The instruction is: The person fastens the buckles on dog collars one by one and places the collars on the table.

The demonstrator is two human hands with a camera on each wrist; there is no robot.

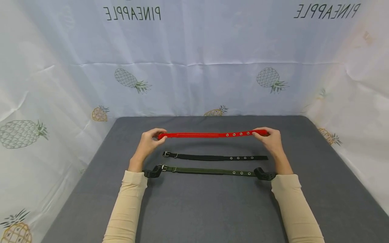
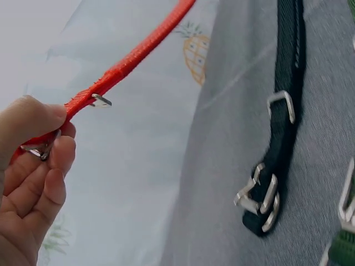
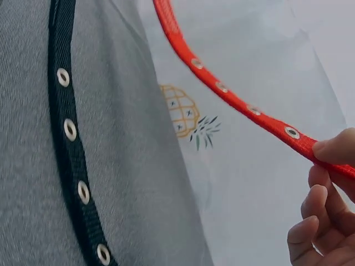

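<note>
A red collar point(image 1: 197, 135) is stretched nearly level above the grey table, held at both ends. My left hand point(image 1: 149, 143) pinches its buckle end; in the left wrist view the thumb of the left hand point(image 2: 33, 160) presses on the red strap point(image 2: 133, 58) and the buckle is partly covered. My right hand point(image 1: 271, 141) pinches the other end, past the metal eyelets; the right wrist view shows thumb and fingers of the right hand point(image 3: 327, 205) on the red strap point(image 3: 233, 100). A black collar point(image 1: 200, 157) lies on the table just nearer to me.
A green collar point(image 1: 200, 170) lies nearest me, parallel to the black one, both buckles at the left. Dark wrist devices partly overlap its ends. Behind the grey table point(image 1: 194, 209) hangs a white curtain point(image 1: 194, 40) with pineapple prints, also at both sides.
</note>
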